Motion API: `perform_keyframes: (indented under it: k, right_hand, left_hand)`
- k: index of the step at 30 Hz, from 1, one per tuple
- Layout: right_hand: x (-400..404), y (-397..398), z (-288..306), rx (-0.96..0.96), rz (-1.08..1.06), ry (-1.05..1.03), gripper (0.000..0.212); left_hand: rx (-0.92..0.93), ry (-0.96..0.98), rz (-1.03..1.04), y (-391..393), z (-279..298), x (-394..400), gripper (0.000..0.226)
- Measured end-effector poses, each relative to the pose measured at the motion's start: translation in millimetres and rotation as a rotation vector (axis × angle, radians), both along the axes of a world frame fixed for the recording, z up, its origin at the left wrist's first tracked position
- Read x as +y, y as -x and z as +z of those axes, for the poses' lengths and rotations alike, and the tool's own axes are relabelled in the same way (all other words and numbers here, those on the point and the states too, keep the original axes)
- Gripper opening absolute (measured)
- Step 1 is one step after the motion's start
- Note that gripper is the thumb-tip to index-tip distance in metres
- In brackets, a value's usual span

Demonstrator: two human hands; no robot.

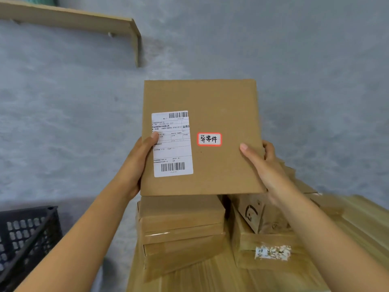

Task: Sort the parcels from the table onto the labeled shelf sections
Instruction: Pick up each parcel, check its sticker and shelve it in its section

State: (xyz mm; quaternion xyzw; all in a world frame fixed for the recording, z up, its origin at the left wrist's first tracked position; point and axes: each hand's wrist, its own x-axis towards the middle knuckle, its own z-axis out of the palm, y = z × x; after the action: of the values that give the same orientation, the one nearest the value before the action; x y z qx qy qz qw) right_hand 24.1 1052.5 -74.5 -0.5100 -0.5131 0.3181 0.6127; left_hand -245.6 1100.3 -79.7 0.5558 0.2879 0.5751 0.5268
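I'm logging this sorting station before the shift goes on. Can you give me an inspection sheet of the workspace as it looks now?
Surface: wooden table, parcels piled on it.
Job's things: flat box held up above the table, bearing a white shipping label and a red-edged handwritten sticker; stacked boxes and a worn box below it.
Clutter: nothing seen.
Hands: left hand grips the flat box's left edge, thumb on the label; right hand grips its right edge.
Cables: nothing seen.
Surroundings: grey wall, wooden shelf upper left, black crate lower left.
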Motion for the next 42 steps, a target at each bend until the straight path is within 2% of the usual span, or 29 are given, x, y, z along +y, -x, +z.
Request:
perform_keyframes:
  k: [2,6,9,15,19,24,28,35,42]
  right_hand:
    - [-12,-14,0,0.009,-0.053,-0.020,0.067]
    - [-40,-40,-7,-0.016,-0.198,-0.014,0.088]
    - [-69,-61,-20,-0.025,-0.342,-0.015,0.094]
    - [-163,-99,-39,0.021,-0.613,-0.018,0.069]
    - [-240,-116,-39,0.038,-0.774,-0.033,0.048]
    - [-334,-136,-29,0.019,-0.902,-0.078,0.066]
    - [-410,-154,-25,0.002,-0.956,-0.123,0.060]
    - [-556,-205,-31,-0.033,-1.034,-0.118,0.068]
    - [-683,-256,-42,0.005,-1.117,-0.119,0.056]
  left_hand:
    - [-0.017,-0.005,-0.060,-18,-2,5,0.046]
    - [-0.048,-0.009,-0.190,-56,-8,14,0.046]
    - [-0.070,-0.007,-0.299,-90,-15,20,0.052]
    - [-0.052,0.044,-0.556,-176,-25,-13,0.058]
    - [-0.036,0.053,-0.720,-230,-24,-60,0.055]
    - [-0.043,0.034,-0.853,-283,-10,-134,0.056]
    - [-0.047,-0.010,-0.912,-320,1,-204,0.061]
    - [-0.036,0.016,-1.037,-404,-9,-332,0.064]
    - [0.004,0.027,-1.151,-494,-21,-449,0.067]
